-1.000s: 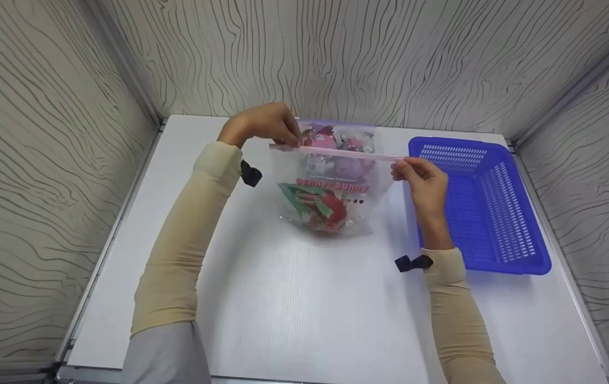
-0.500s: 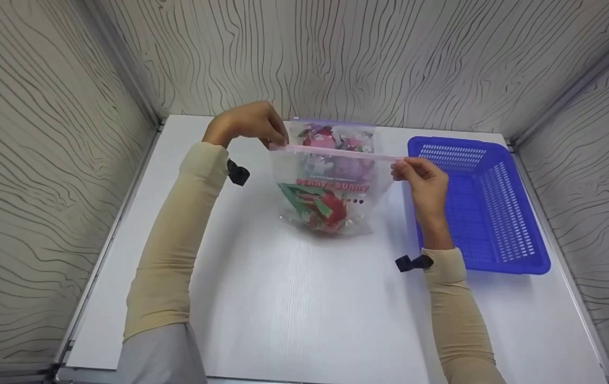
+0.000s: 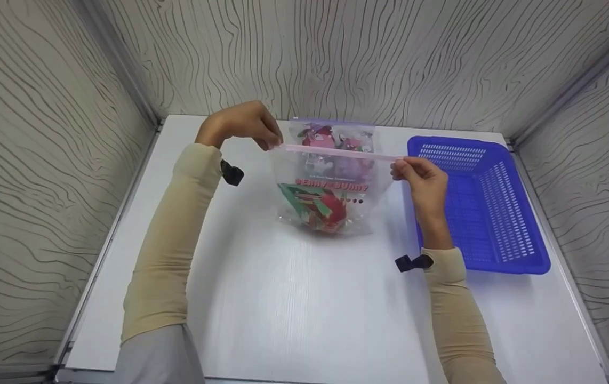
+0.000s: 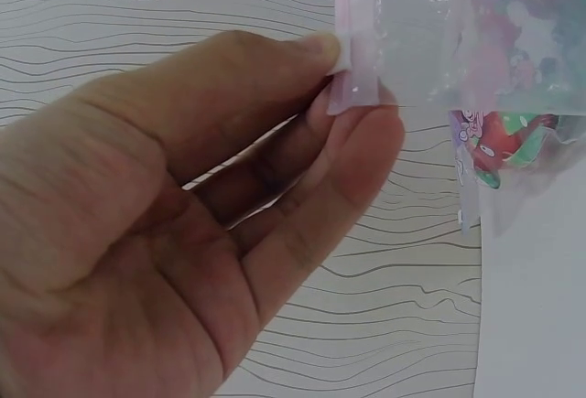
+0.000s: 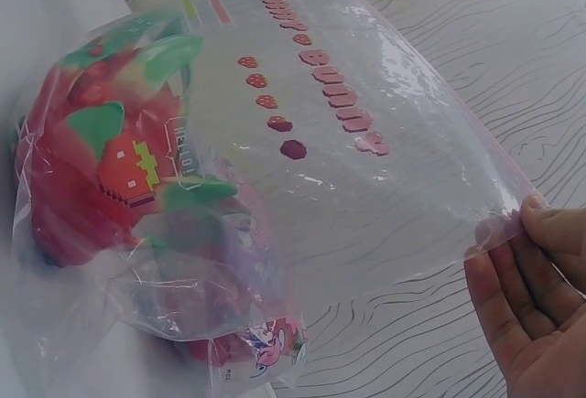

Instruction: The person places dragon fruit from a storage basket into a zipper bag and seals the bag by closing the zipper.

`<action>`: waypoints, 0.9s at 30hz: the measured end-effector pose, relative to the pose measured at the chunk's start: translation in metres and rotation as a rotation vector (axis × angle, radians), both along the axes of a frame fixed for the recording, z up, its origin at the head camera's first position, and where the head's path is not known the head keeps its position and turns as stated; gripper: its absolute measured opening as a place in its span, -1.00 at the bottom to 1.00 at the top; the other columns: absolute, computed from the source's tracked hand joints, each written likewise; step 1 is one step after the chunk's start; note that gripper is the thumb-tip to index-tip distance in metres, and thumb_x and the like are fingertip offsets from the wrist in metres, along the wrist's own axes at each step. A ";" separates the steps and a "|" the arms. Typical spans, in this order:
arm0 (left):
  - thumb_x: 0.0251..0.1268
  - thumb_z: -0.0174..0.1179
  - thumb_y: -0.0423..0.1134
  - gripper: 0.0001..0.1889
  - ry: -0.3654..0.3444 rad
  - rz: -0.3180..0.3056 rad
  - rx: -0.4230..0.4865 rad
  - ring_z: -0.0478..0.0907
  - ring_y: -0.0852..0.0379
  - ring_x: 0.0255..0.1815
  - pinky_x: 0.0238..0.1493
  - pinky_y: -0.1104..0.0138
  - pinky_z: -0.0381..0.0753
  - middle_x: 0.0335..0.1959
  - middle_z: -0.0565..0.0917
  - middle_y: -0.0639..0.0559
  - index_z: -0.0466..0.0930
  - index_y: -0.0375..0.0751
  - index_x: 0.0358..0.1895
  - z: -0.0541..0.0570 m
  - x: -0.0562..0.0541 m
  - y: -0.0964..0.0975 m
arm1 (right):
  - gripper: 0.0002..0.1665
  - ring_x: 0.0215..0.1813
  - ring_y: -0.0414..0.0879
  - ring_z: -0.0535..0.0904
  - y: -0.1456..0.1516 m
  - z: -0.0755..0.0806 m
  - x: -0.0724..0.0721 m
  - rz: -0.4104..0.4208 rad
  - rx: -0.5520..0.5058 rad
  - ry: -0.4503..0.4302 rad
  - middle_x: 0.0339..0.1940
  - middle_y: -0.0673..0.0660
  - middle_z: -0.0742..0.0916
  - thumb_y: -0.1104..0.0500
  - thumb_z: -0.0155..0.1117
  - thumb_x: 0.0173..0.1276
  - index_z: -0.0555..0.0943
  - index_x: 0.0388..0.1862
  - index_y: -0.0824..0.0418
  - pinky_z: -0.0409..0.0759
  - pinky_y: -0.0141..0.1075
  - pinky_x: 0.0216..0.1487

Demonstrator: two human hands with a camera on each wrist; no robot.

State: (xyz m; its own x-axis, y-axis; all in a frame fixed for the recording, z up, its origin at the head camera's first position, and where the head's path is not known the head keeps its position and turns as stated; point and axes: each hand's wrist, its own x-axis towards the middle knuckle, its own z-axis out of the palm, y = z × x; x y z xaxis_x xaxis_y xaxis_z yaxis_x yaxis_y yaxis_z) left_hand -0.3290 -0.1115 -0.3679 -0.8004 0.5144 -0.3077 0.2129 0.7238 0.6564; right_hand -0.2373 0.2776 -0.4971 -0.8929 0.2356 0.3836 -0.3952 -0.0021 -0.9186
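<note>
A clear zip bag (image 3: 331, 184) with a pink zip strip and red "Berry Bunny" lettering stands upright on the table. Inside it is a red and green dragon fruit (image 5: 82, 142). My left hand (image 3: 246, 125) pinches the left end of the pink strip between thumb and fingers; the left wrist view shows the strip's end (image 4: 355, 87) between them. At the opposite top corner, my right hand (image 3: 424, 181) pinches the bag's edge. Between the hands the strip is stretched straight. Whether the zip is sealed along its length, I cannot tell.
Just behind stands a second zip bag (image 3: 339, 133) with a purple top strip and pink printing, its contents partly hidden. A blue plastic basket (image 3: 531, 224) sits on the white table (image 3: 304, 314) at right. Wood-patterned panels (image 3: 336, 58) enclose the back and sides.
My left hand has slid leftward along the pink strip to its left end. The right hand, the bag and the basket have stayed nearly still.
</note>
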 end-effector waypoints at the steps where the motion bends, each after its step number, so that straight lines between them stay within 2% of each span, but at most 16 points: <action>1: 0.51 0.34 -0.19 -0.75 0.005 -0.003 0.005 0.82 -0.01 -0.06 0.17 0.12 0.80 0.04 0.82 -0.18 0.83 -0.25 0.06 0.001 0.000 0.000 | -0.83 -0.32 -0.15 0.79 0.000 0.000 0.000 0.001 -0.005 0.001 -0.36 0.04 0.85 0.43 0.37 0.46 0.71 -0.13 0.61 0.80 -0.33 -0.20; 4: 0.50 0.35 -0.20 -0.76 0.013 0.000 0.026 0.82 -0.02 -0.08 0.13 0.14 0.81 0.02 0.82 -0.19 0.84 -0.25 0.04 0.002 0.001 0.000 | -0.82 -0.31 -0.15 0.79 0.000 0.000 -0.001 0.005 -0.016 -0.002 -0.34 0.05 0.85 0.41 0.37 0.47 0.70 -0.12 0.61 0.80 -0.34 -0.19; 8: 0.48 0.36 -0.19 -0.76 0.009 0.013 0.066 0.81 -0.04 -0.08 0.11 0.14 0.82 0.01 0.82 -0.18 0.83 -0.25 0.03 -0.002 0.001 -0.002 | -0.81 -0.30 -0.15 0.78 0.000 -0.001 0.000 0.007 -0.028 -0.024 -0.33 0.05 0.85 0.40 0.36 0.48 0.71 -0.10 0.59 0.80 -0.34 -0.18; 12: 0.50 0.31 -0.16 -0.72 0.003 0.022 0.122 0.80 -0.07 -0.06 0.11 0.15 0.82 0.04 0.80 -0.18 0.81 -0.25 0.07 -0.008 0.001 -0.006 | -0.82 -0.30 -0.14 0.78 0.000 -0.002 0.001 0.011 -0.035 -0.033 -0.33 0.05 0.85 0.40 0.37 0.48 0.70 -0.10 0.58 0.80 -0.33 -0.17; 16: 0.56 0.21 -0.08 -0.63 -0.001 0.055 0.213 0.79 -0.14 0.03 0.12 0.14 0.82 0.12 0.76 -0.19 0.74 -0.23 0.20 -0.021 0.002 -0.012 | -0.81 -0.28 -0.14 0.77 0.001 -0.003 0.001 0.024 -0.037 -0.019 -0.32 0.05 0.85 0.40 0.36 0.49 0.69 -0.09 0.59 0.79 -0.34 -0.15; 18: 0.57 0.20 0.00 -0.54 -0.006 0.068 0.279 0.75 -0.17 0.14 0.19 0.10 0.79 0.22 0.72 -0.18 0.66 -0.22 0.32 -0.031 0.003 -0.015 | -0.82 -0.28 -0.14 0.77 0.001 -0.004 0.001 0.034 -0.045 -0.010 -0.31 0.05 0.85 0.40 0.34 0.49 0.69 -0.09 0.59 0.79 -0.34 -0.16; 21: 0.53 0.23 0.08 -0.40 -0.030 0.094 0.419 0.65 -0.14 0.34 0.38 0.02 0.67 0.42 0.60 -0.14 0.51 -0.17 0.48 -0.054 0.008 -0.020 | -0.83 -0.28 -0.13 0.78 0.001 -0.004 0.002 0.057 -0.064 0.008 -0.32 0.07 0.85 0.43 0.33 0.49 0.67 -0.10 0.61 0.79 -0.33 -0.18; 24: 0.46 0.28 0.11 -0.26 -0.060 0.123 0.530 0.50 -0.11 0.50 0.57 -0.04 0.47 0.53 0.50 -0.12 0.35 -0.12 0.59 -0.085 0.015 -0.022 | -0.83 -0.28 -0.13 0.78 0.001 -0.004 0.002 0.076 -0.071 0.022 -0.32 0.07 0.85 0.44 0.32 0.49 0.66 -0.10 0.62 0.78 -0.34 -0.19; 27: 0.40 0.34 0.12 -0.16 -0.113 0.164 0.552 0.39 -0.11 0.59 0.67 -0.10 0.30 0.57 0.45 -0.09 0.23 -0.04 0.66 -0.121 0.025 -0.017 | -0.83 -0.28 -0.13 0.78 0.002 -0.004 0.001 0.084 -0.074 0.030 -0.31 0.07 0.86 0.45 0.31 0.49 0.66 -0.11 0.63 0.78 -0.34 -0.20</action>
State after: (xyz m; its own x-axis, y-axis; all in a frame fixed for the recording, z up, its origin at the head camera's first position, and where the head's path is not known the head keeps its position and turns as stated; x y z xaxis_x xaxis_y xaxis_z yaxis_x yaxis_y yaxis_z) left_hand -0.3041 -0.1289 -0.4894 -0.8609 0.4950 -0.1175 0.0333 0.2854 0.9578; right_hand -0.2364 0.2791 -0.5013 -0.8989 0.1896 0.3950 -0.4184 -0.1040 -0.9023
